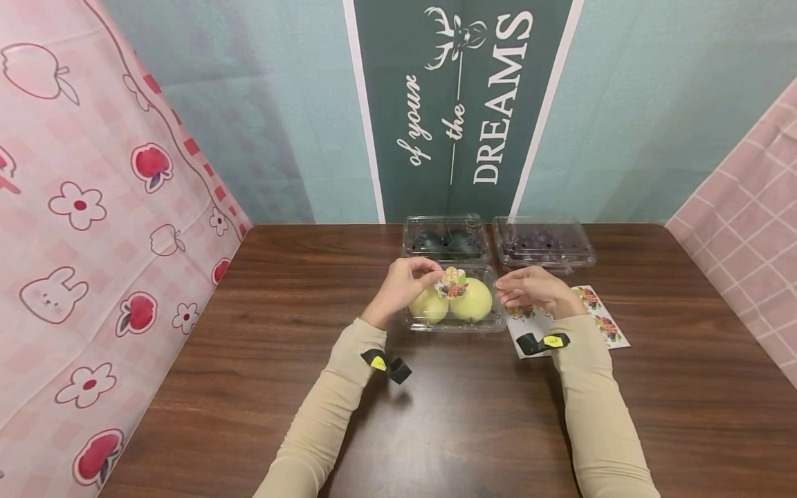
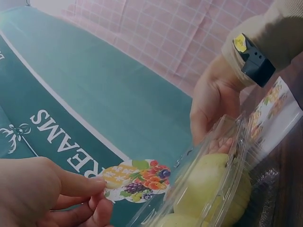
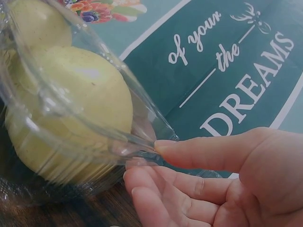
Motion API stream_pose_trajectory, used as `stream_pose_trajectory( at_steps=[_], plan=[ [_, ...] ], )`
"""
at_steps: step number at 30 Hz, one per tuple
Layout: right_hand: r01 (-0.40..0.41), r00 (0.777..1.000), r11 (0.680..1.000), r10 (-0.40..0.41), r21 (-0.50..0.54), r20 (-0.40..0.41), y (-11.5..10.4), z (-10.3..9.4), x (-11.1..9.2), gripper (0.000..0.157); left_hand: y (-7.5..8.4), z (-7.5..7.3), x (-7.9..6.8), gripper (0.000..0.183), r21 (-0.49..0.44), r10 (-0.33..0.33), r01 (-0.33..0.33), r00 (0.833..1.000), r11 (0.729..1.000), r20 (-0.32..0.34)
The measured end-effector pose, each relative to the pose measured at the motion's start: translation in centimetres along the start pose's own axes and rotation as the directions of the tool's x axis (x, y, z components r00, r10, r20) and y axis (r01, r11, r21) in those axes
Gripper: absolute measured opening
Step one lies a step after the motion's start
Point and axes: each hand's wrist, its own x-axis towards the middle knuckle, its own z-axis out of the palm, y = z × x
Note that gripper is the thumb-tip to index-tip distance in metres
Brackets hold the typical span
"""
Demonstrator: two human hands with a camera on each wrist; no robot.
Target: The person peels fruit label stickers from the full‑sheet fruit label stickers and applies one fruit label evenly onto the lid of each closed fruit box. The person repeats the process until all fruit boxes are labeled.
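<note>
My left hand [image 1: 406,285] pinches a round-edged sticker [image 2: 138,180] printed with colourful fruit between thumb and fingers. The sticker is held above a clear plastic clamshell box [image 1: 457,328], not lying flat on its lid. Inside that box are pale yellow-green round fruits [image 1: 471,301]. At the box's right end, my right hand [image 1: 534,286] pinches the rim, thumb on top and fingers below, as the right wrist view shows. A white sheet of fruit stickers [image 1: 609,324] lies on the table, partly under the right hand and wrist.
Behind stand two more clear boxes: one [image 1: 443,224] with dark green fruit, one [image 1: 543,225] with purple grapes. All sit on a brown wooden table [image 1: 249,387]. A green printed cloth [image 1: 461,104] hangs behind, with pink cloths at both sides.
</note>
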Motion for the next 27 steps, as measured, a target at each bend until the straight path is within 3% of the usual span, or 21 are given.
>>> stream_pose_trajectory(
  at_steps=[9,18,27],
  plan=[
    [0.002,1.0,1.0,-0.002,-0.007,0.005,0.03,-0.08,-0.05,0.031,0.02,-0.02,0.0,0.012,-0.066,-0.006,0.008,0.999,0.998,0.035],
    [-0.005,1.0,1.0,0.005,-0.004,0.021,-0.13,0.02,-0.16,0.036,-0.27,0.19,0.1,0.012,0.001,-0.015,0.015,0.999,1.0,0.028],
    [0.006,1.0,1.0,-0.006,-0.006,0.019,-0.09,-0.03,-0.13,0.032,-0.35,0.42,0.12,0.011,0.128,0.048,-0.045,0.999,0.991,-0.021]
  ],
)
